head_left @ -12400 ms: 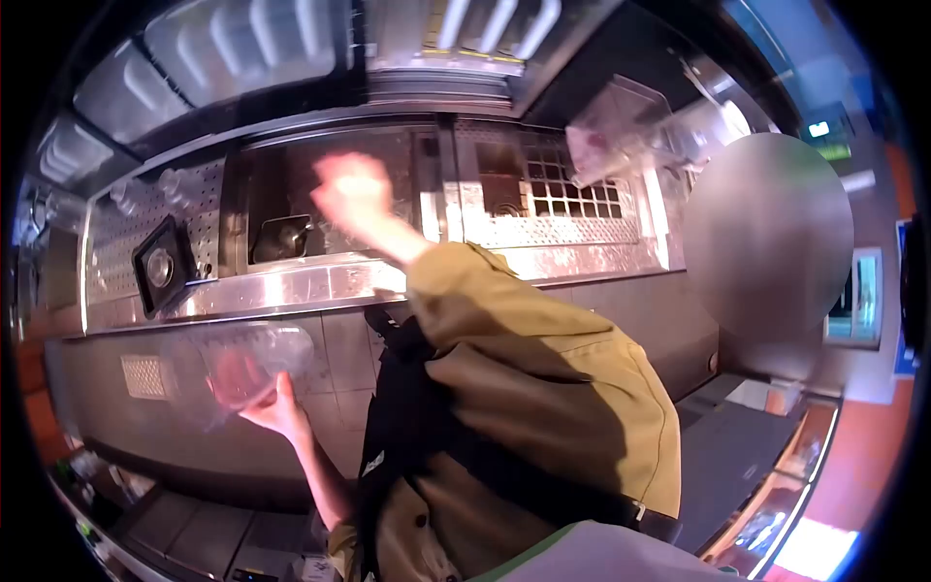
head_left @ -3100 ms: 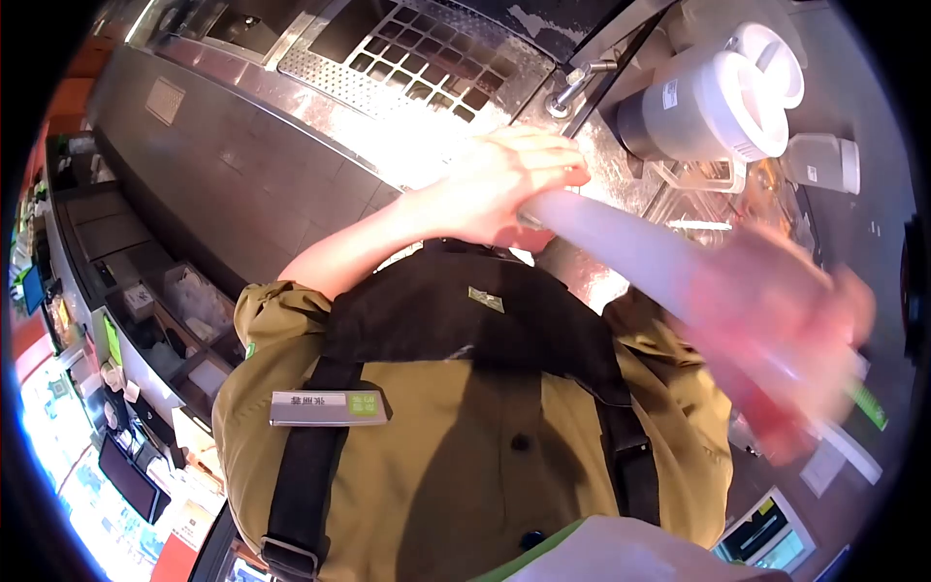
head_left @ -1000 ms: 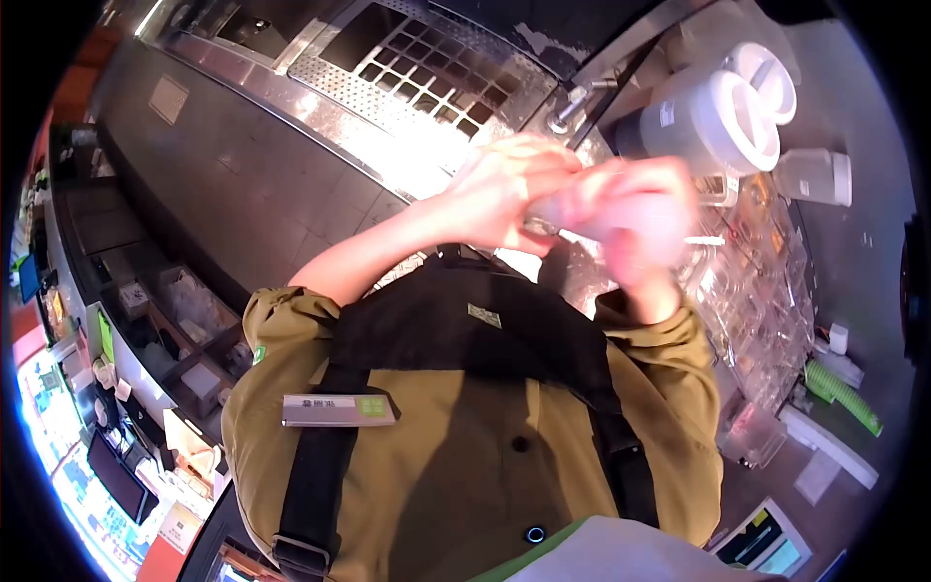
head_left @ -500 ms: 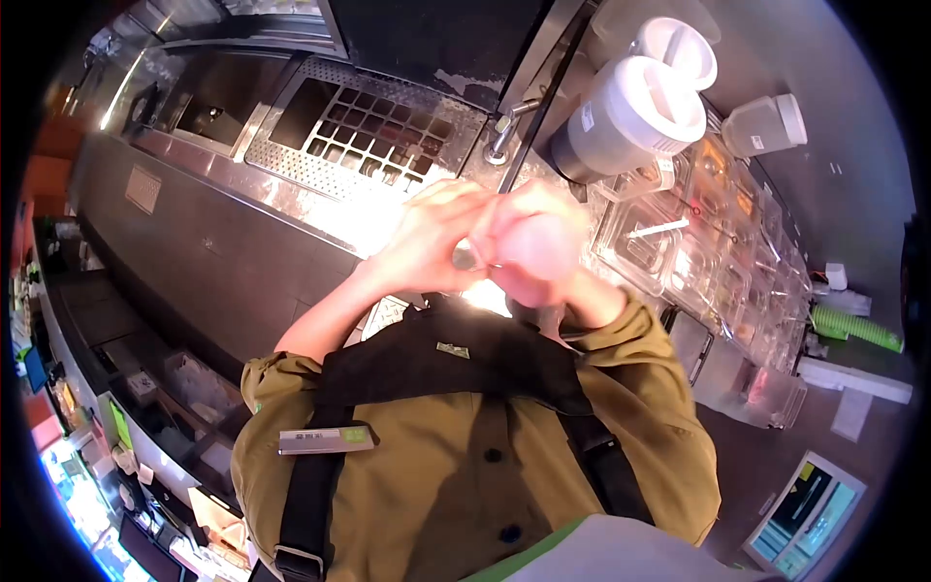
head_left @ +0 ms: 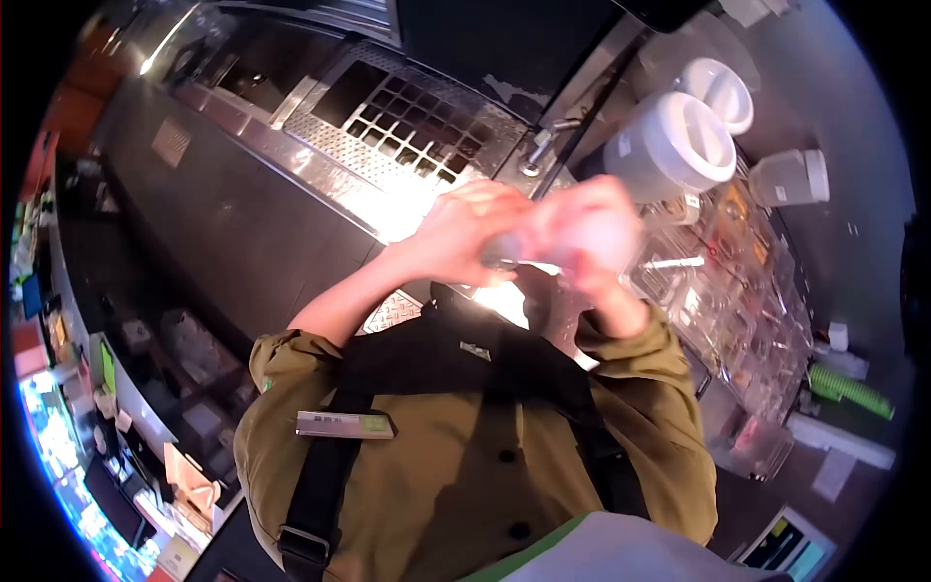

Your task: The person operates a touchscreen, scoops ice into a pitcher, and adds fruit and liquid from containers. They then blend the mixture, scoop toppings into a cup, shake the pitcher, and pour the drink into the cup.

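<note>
Currently held, over the steel counter (head_left: pixel 320 177): one frosted container (head_left: pixel 603 241), contents indiscernible, clasped between my left hand (head_left: pixel 464 238) and blurred right hand (head_left: pixel 574 209), fingers curled around it; beyond, two white-lidded jugs (head_left: pixel 679 145), one labelled jar (head_left: pixel 790 177), clear bins (head_left: pixel 742 276), all writing unreadable.
</note>
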`<state>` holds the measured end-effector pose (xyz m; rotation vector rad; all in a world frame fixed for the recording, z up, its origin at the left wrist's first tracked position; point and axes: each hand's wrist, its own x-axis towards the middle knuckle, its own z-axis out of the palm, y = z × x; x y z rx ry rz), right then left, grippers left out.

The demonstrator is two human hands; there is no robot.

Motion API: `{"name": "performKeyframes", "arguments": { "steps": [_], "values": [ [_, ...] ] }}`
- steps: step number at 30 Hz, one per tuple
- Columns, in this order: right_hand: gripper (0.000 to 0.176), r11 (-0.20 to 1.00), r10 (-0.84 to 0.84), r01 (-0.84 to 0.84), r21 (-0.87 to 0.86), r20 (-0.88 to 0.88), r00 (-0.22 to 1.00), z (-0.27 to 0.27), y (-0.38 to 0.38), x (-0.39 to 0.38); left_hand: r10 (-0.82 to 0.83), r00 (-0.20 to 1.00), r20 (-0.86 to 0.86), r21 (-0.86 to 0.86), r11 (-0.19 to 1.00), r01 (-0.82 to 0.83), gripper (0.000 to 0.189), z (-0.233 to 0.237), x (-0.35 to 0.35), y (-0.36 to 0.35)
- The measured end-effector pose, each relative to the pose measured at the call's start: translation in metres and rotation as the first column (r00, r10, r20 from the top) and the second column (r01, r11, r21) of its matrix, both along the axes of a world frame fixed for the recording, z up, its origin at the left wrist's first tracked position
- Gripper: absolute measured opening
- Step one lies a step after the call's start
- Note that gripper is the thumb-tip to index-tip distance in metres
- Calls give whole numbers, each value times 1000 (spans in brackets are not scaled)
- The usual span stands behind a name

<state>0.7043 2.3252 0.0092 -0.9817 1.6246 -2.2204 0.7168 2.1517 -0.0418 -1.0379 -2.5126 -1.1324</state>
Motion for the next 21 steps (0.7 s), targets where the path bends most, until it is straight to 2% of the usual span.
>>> {"name": "performKeyframes", "arguments": {
  "steps": [3, 5, 7, 8, 10, 11, 12, 14, 15, 18, 20, 21],
  "values": [
    [38, 984, 56, -81, -159, -156, 986, 37, 14, -2, -22, 999, -41, -2, 1000, 22, 45, -2, -1, 1],
    [39, 997, -6, -5, -75, -142, 990, -2, -3, -3, 3, 999, -33, 3, 1000, -3, 48, -1, -1, 1],
    [41, 997, -18, 6, -78, -155, 988, -1, -12, -4, 42, 999, 21, -3, 999, -42, 49, 2, 1, 0],
    [42, 986, 15, -50, -161, -213, 977, 11, -2, -3, 22, 1000, 6, 16, 1000, -22, 50, 0, 3, 1],
    [45, 880, 171, -302, -367, -349, 921, 53, 10, -8, -11, 999, -46, 40, 999, 13, 51, -4, -2, 0],
    [43, 904, 143, -264, -336, -343, 928, 46, 8, -6, 21, 999, -49, 41, 999, -19, 51, -5, -1, -2],
    [41, 945, 92, -182, -272, -312, 946, -13, -7, -15, 50, 997, -63, 39, 998, -47, 50, -6, -1, -3],
    [37, 993, -32, 4, -122, -223, 974, -38, -9, -14, 102, 994, -45, 35, 994, -100, 50, -4, 2, 3],
    [34, 995, -88, 79, -56, -173, 981, 10, 0, 2, 76, 996, -53, 51, 996, -74, 49, -5, 4, 5],
    [45, 952, 31, -112, -284, -274, 961, 21, 3, -9, 80, 990, -118, 112, 991, -67, 49, -13, 2, 3],
    [41, 983, 80, -87, -162, -47, 996, -44, -24, -8, 55, 993, -102, 65, 997, -48, 50, -13, 1, -2],
    [40, 986, 26, -29, -167, -21, 999, -36, -22, -8, 47, 996, -81, 70, 997, -42, 51, -18, 0, -3]
  ]
}}
